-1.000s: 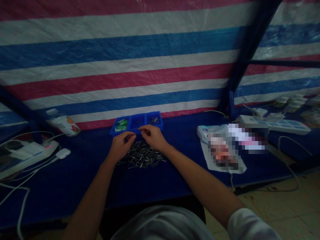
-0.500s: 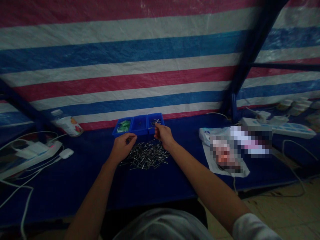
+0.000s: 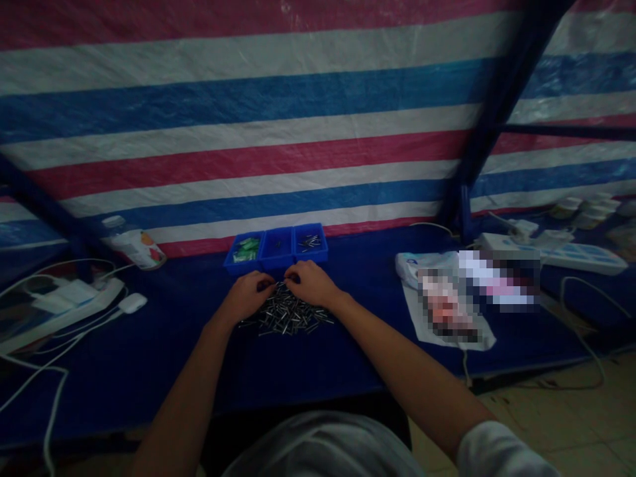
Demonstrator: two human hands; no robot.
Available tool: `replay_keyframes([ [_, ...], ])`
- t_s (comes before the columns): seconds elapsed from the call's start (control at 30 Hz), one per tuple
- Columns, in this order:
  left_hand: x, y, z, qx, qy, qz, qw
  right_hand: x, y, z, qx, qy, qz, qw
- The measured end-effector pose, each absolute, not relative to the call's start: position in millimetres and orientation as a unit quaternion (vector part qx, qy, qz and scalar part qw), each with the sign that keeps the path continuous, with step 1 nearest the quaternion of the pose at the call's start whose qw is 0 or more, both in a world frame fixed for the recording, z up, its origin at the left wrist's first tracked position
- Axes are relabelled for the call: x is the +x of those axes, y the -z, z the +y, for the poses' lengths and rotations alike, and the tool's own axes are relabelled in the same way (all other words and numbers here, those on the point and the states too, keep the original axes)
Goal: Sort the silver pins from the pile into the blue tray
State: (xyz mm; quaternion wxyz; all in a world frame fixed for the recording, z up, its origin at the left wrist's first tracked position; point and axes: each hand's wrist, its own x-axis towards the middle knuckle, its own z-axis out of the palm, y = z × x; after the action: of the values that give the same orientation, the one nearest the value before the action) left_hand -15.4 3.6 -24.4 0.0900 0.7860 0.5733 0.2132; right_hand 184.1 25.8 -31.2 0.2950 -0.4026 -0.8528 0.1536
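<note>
A heap of short, thin metal pins, perhaps nails or rivets, lies on the blue table. Over its left far edge my left hand has thumb and fingertips brought together. My right hand comes down at the far side of the heap, its fingers pinched close to the left fingertips. Anything between either set of fingers is too small to make out. Just beyond the hands stands a blue three-part bin. Green packets fill its left part, the middle holds little that shows, and a few metal pins lie in the right part.
On the left are a power strip with white cables, a charger and a labelled bottle. To the right lie a plastic packet, blurred items and another power strip. A striped sheet hangs behind the table.
My right hand has moved from the bin's right compartment back and left to the heap, beside my left hand. The left hand has shifted slightly right and nearer to me.
</note>
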Motion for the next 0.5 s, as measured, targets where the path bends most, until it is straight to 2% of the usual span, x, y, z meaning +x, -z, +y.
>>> replay_keyframes([
  [0.2, -12.4, 22.8, 2.7, 0.779, -0.229, 0.569, 0.129, 182.6, 27.1, 16.9, -0.366, -0.107, -0.893, 0.24],
  [0.5, -15.2, 21.7, 2.2, 0.747, -0.266, 0.588, 0.157, 183.0, 26.9, 18.1, -0.384, -0.115, -0.879, 0.258],
])
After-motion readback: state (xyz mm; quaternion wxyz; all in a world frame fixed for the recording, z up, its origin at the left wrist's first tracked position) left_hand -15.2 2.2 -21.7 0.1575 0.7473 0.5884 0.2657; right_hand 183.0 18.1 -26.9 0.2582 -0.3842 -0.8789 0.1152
